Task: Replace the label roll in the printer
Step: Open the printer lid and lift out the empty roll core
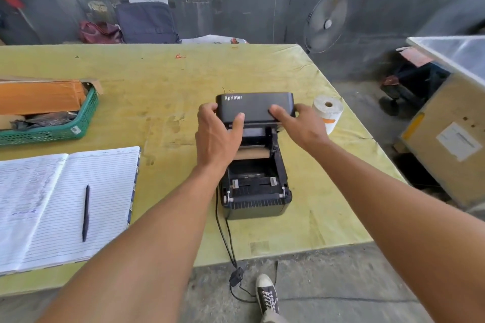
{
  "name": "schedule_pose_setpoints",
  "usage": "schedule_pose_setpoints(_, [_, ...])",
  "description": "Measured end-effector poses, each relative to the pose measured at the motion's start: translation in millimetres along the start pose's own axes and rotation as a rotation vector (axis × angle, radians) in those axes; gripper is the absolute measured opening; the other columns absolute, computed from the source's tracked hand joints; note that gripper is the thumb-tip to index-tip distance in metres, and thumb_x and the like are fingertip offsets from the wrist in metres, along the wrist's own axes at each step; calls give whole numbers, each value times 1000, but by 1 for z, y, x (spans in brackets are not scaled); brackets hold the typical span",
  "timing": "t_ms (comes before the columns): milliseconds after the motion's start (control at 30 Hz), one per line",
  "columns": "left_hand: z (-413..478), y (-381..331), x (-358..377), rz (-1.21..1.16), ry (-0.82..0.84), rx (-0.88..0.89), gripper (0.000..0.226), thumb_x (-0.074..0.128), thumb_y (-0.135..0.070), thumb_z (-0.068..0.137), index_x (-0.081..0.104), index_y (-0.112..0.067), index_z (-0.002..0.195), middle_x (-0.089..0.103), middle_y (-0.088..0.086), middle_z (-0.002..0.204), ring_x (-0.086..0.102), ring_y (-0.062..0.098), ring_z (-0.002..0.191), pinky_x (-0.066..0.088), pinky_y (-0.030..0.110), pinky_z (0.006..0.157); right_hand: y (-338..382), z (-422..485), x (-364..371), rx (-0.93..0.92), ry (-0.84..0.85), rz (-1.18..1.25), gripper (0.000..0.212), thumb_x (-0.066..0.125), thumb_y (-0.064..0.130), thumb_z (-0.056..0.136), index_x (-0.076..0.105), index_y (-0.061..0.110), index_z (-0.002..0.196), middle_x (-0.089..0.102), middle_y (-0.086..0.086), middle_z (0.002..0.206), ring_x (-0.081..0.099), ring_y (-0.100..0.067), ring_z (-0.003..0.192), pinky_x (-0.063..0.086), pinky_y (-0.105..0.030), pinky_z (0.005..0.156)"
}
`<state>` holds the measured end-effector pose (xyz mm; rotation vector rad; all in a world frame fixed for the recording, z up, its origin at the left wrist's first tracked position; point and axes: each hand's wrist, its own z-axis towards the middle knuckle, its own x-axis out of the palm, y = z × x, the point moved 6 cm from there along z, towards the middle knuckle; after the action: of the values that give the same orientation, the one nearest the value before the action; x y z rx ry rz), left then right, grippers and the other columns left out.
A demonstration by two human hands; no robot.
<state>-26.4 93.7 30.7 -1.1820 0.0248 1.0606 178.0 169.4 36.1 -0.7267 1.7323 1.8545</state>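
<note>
Fingers point(210, 109) of the left hand point(217, 136) wrap the left end of the raised printer lid point(256, 106), thumb laid on its near face; fingers point(279, 113) of the right hand point(301, 127) grip the lid's right end in the same manner. Both hands thus hold the black lid, marked "Xprinter", tilted open above the printer point(256, 191), which stands on the yellow tabletop point(162, 102) near its front edge. Inside the open bay lies a brown cardboard core point(253, 153), almost bare, set crosswise between the side guides. A full white label roll point(328, 110) with an orange mark lies on its side just beside the printer, to the right of the lid and behind the right hand. Black cables point(223, 236) run from the printer's front left corner over the tabletop edge to the floor. At the left, an open lined notebook point(52, 204) carries 1 black pen point(85, 212); behind it sits a green basket point(65, 131) holding brown parcels. A fan point(326, 22) stands beyond the far right corner of the tabletop.
</note>
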Motion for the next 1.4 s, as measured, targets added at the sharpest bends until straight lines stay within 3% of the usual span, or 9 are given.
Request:
schedule_pose_setpoints(100, [30,0,11,20,10,-111,55,56,-54,89,44,-9,119,59,5,109,50,17,83,36,28,65,20,31,3,38,-7,-12,71,47,70,91,63,5,114,69,-15,108,65,-33,98,54,-44,85])
schedule_pose_setpoints(267, [76,7,34,51,91,-313,48,47,-62,86,38,-17,102,59,9,100,54,30,78,25,30,48,37,79,13,20,-10,-8,64,39,59,99,47,8,138,62,-16,130,59,-38,113,48,-43,91])
schedule_pose_setpoints(467, [106,19,50,59,77,-398,60,44,-67,78,45,-15,106,59,11,101,58,31,82,33,33,54,30,112,28,8,-37,-127,63,23,61,100,42,10,131,64,-18,102,60,-42,96,41,-42,75])
schedule_pose_setpoints(600, [103,26,53,69,-7,-376,62,39,-74,75,47,-16,96,57,8,94,56,29,78,28,31,50,25,115,30,-21,-86,-138,53,22,58,100,41,12,117,48,-2,67,53,-39,77,34,-40,68])
schedule_pose_setpoints(867, [94,22,50,134,-46,-370,70,30,-75,77,48,-13,104,52,9,100,54,31,84,32,33,56,28,101,29,-28,-69,-114,56,19,58,102,40,12,127,58,-13,90,57,-39,85,39,-42,74])
schedule_pose_setpoints(1100, [88,21,44,83,83,-389,68,36,-70,85,47,-11,116,56,10,114,57,24,85,33,31,54,-7,68,24,17,197,177,79,34,74,91,29,22,151,50,-9,146,49,-23,122,36,-37,92])
schedule_pose_setpoints(1167, [83,23,38,-30,75,-370,60,39,-64,86,47,-14,118,56,8,116,53,16,76,29,27,50,-29,50,26,48,197,147,87,44,76,86,27,22,153,50,-11,147,49,-27,129,40,-39,98])
schedule_pose_setpoints(1267, [59,31,21,20,41,-201,43,47,-45,91,45,-15,123,53,6,120,54,17,81,28,18,53,-55,29,31,17,235,-16,77,68,56,85,42,18,146,60,-9,133,60,-27,118,49,-44,100])
schedule_pose_setpoints(1400, [20,55,35,281,400,82,51,62,-14,84,42,-11,130,50,11,127,56,19,100,42,23,75,-74,16,52,-99,384,-362,68,79,39,82,51,21,141,62,-9,132,64,-27,109,53,-42,94])
